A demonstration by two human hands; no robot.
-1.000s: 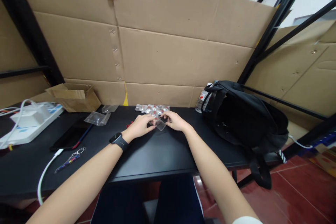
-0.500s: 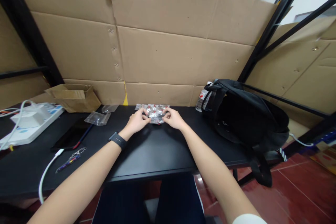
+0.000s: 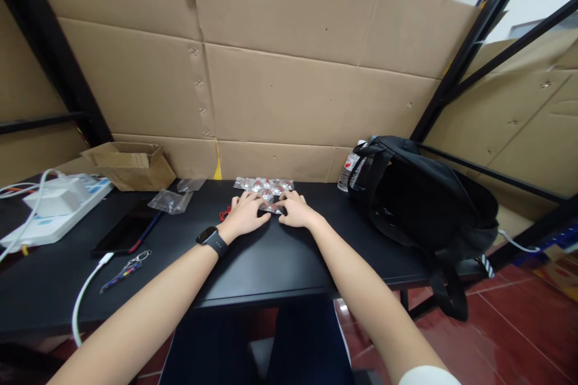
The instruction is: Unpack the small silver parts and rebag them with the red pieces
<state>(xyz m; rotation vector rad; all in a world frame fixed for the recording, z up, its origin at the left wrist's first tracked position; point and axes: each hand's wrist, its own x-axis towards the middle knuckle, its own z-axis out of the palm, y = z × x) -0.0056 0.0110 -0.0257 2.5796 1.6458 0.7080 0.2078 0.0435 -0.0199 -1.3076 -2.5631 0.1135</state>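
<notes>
Small clear plastic packets with red and silvery contents lie in rows on the black tabletop, close to the cardboard wall. My left hand, with a dark watch on its wrist, rests over the left part of the packets, palm down and fingers stretched forward. A red looped cord shows at the outer side of that hand; what it hangs from is hidden. Over the right part of the packets lies my right hand, fingers spread and touching them. The thumbs point at each other across the nearest packet, which the hands partly cover.
On the left are a power strip, a phone, a keychain, empty clear bags and an open cardboard box. A water bottle and a black backpack stand on the right.
Both hands have gone from pinching the packets' near edge to lying spread over them. The packets now lie flatter, and the red cord has come into view beside my left hand.
</notes>
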